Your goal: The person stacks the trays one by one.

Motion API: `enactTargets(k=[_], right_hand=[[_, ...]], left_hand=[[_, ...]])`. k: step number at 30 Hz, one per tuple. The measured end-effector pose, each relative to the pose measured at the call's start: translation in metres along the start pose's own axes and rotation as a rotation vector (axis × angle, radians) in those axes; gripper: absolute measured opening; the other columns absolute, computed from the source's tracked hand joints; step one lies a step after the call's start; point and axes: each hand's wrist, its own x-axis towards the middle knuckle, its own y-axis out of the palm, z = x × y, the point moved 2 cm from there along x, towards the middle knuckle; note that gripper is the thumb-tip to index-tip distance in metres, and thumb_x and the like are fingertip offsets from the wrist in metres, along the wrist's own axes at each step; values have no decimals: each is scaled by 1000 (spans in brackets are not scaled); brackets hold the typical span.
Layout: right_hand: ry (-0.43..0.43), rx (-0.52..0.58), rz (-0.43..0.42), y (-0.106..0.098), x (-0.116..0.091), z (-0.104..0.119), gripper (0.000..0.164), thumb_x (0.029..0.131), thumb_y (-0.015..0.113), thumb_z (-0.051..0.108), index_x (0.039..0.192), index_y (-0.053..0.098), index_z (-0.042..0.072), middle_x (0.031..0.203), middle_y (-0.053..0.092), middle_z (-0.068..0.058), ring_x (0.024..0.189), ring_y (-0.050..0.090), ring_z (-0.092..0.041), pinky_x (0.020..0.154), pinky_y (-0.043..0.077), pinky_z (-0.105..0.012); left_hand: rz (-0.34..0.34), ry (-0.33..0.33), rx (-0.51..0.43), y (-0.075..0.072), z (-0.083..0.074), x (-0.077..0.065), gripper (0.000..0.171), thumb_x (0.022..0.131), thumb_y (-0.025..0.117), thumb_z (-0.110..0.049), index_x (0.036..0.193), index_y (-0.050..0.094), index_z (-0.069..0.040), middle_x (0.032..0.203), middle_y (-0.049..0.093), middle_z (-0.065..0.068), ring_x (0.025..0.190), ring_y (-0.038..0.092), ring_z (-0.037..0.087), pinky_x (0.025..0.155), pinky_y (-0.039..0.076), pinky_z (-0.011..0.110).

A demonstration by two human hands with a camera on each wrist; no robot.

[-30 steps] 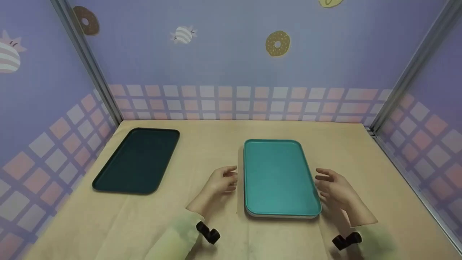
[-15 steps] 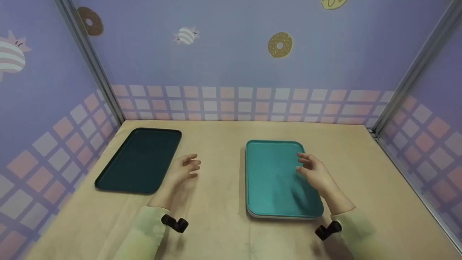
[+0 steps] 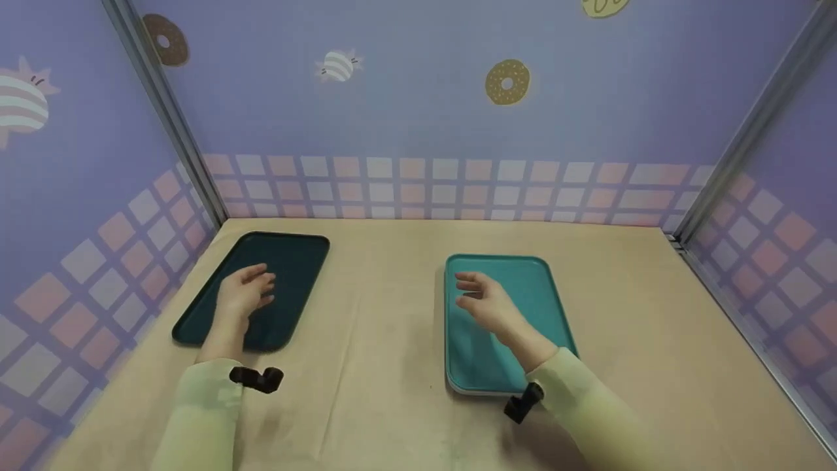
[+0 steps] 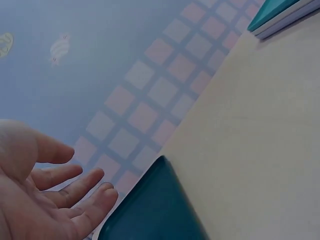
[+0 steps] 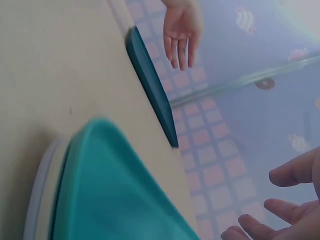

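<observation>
My left hand (image 3: 240,296) hovers over a dark teal tray (image 3: 293,278) on the left of the table, its fingers loosely bent and holding nothing. In the left wrist view the palm faces sideways, with the tray's corner (image 4: 150,205) below the fingers. My right hand (image 3: 492,306) is above a turquoise tray (image 3: 523,281) right of the middle, fingers relaxed, nothing in them. That tray is on top of a stack; the right wrist view shows cream and lavender rims (image 5: 42,192) beneath it. The right forearm hides the stack's near right corner.
A beige cloth (image 3: 386,314) covers the table, with a wide stretch between tray and stack. Purple patterned walls (image 3: 418,118) enclose the back and sides, joined by metal posts (image 3: 163,111). A black wrist camera sits on each sleeve.
Both hands have moved left. The left hand went from beside the stack to over the dark tray; the right went from the stack's right side to above it. The trays stayed put.
</observation>
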Motion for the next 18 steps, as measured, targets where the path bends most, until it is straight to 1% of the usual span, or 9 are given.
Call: enactTargets(k=[3,6,8,11,14,18], right_hand=[[2,41,44,25,6,9,50,102,58,9,151,48,7,152,52,-20,138,52,-38,112,47,-55],[11,91,105,50,13,16,50,102,57,9,151,47,7,152,51,-22,138,52,-38,112,46,-56],[32,128,141,66,18,19,51,102,57,9,152,46,6,152,50,-22,139,52,-39,113,46,-58],[68,187,171,89,26,21,52,101,58,9,151,46,4,150,52,-23,138,54,-38,114,46,-58],[118,274,188,110,32,21,52,100,58,9,151,46,2,149,54,-24,136,56,-38,114,46,-57],[170,400,223,136,37,19,54,100,59,12,151,45,0,150,53,-24,135,56,-40,116,44,-56]], left_hand=[[-84,-26,9,-18,6,7,52,111,42,-20,159,34,-2,161,40,23,145,45,33,113,49,36],[-177,-42,41,-33,10,14,51,111,41,-20,159,36,-3,161,38,23,147,42,36,118,44,44],[-232,-55,71,-43,14,17,51,110,40,-20,158,37,-3,162,37,24,148,40,38,120,40,48],[-287,-83,105,-57,21,21,53,109,40,-21,159,36,-4,162,36,24,148,39,41,121,38,51],[-324,-107,130,-70,31,23,56,108,39,-22,160,33,-3,163,33,25,148,37,44,120,37,53],[-381,-111,213,-81,47,24,60,105,37,-23,160,29,0,164,27,29,151,23,51,123,29,58]])
